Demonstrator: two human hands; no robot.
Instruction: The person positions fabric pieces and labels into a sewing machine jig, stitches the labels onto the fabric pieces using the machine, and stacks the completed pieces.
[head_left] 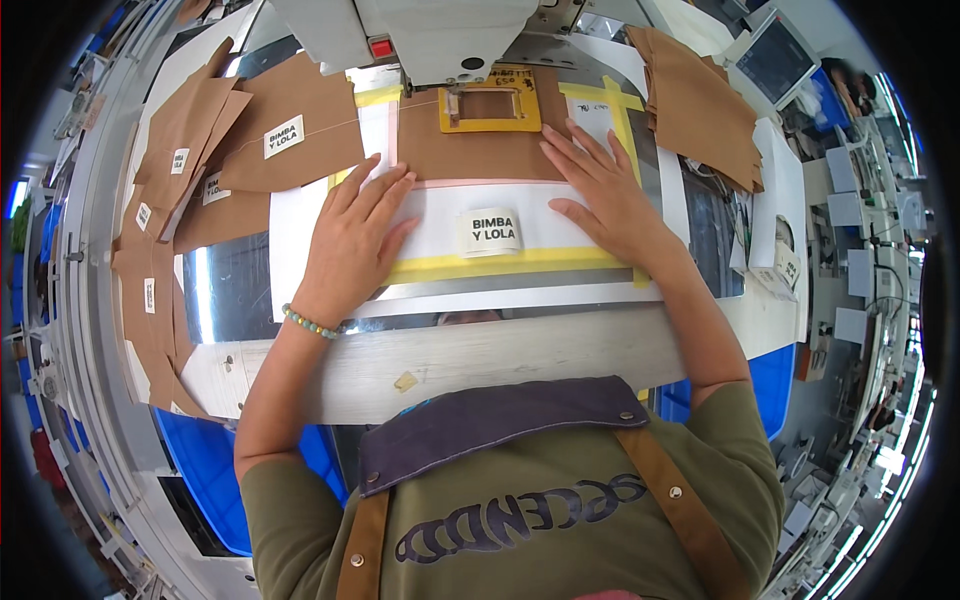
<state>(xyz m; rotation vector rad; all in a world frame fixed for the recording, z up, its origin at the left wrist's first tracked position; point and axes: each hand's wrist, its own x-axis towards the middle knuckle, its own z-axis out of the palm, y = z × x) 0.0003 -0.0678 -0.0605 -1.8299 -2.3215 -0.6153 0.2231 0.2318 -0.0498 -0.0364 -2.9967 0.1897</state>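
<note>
A brown fabric panel lies flat under the head of a sewing machine. The machine's yellow clamp frame, with a rectangular window, rests on the panel. My left hand lies flat, fingers spread, its fingertips by the panel's near left corner. At the panel's right edge my right hand is spread too, fingertips touching near the clamp. Between my hands a white printed label sits on a white sheet edged with yellow tape. Neither hand grips anything.
Several brown panels with white labels overlap on the left, a thread running from one toward the machine. Another brown stack lies at the back right, near a screen. Blue bins stand below the table edge.
</note>
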